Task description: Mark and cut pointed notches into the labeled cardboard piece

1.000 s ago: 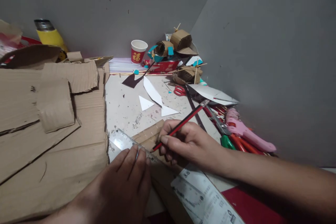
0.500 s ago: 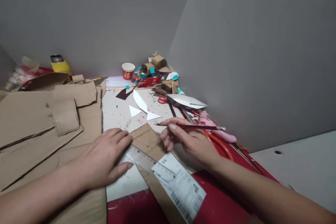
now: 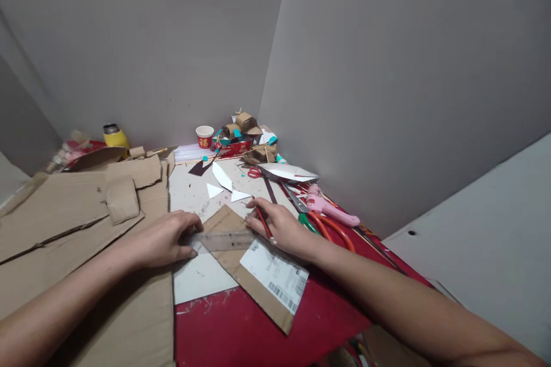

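With the left hand [image 3: 166,239] flat and spread on one clear ruler [image 3: 224,239] across one cardboard piece [image 3: 241,255] at the table's near middle, and the right hand [image 3: 278,228] clamped on one red pencil [image 3: 263,223], weak pressure could let the ruler skid and skew the line.

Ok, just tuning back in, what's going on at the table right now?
A person is working at a cluttered craft table. The left hand presses on one end of a clear ruler laid across a cardboard piece that carries a white shipping label. The right hand sits at the ruler's other end and grips a red pencil. Larger cardboard sheets lie to the left; orange-handled scissors and a pink glue gun lie to the right.
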`<state>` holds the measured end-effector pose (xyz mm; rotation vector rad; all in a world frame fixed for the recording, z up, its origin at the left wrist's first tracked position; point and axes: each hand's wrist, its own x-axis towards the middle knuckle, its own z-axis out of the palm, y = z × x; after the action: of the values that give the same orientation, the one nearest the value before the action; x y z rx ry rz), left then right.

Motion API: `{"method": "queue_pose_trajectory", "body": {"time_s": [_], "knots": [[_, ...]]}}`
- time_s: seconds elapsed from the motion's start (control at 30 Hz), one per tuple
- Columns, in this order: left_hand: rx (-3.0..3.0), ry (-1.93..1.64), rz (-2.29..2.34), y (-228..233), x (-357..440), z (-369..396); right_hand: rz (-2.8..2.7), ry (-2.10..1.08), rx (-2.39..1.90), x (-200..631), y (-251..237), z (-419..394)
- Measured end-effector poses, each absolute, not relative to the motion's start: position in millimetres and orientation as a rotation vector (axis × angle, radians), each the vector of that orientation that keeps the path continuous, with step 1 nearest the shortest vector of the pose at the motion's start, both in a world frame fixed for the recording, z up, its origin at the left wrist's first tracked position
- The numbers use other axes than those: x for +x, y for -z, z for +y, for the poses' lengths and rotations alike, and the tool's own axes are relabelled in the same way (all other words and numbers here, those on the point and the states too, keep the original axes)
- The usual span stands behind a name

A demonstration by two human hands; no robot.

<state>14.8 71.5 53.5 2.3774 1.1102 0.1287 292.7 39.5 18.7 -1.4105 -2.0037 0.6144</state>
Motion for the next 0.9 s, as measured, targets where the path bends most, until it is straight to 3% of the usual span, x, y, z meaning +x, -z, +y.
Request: {"method": "queue_pose_trajectory", "body": {"time_s": [0.27, 0.57, 0.8, 0.9], "knots": [[2.113, -0.402, 1.010, -65.2, 7.2, 70.1, -2.063, -0.614, -1.479, 297.0, -19.7, 43.1], [1.483, -1.207, 1.432, -55.6, -7.4, 104.3, -2.068, -0.588, -1.442, 299.3, -16.7, 44.7], [1.206, -1.309, 1.722, -43.9, -18.7, 73.4, -2.093, -0.601, -1.403, 297.2, -13.0, 40.8], [1.241, -1.157, 1.675, -38.6, -1.3, 44.8, -2.091, -0.621, -1.386, 296.3, -13.7, 38.4]]}}
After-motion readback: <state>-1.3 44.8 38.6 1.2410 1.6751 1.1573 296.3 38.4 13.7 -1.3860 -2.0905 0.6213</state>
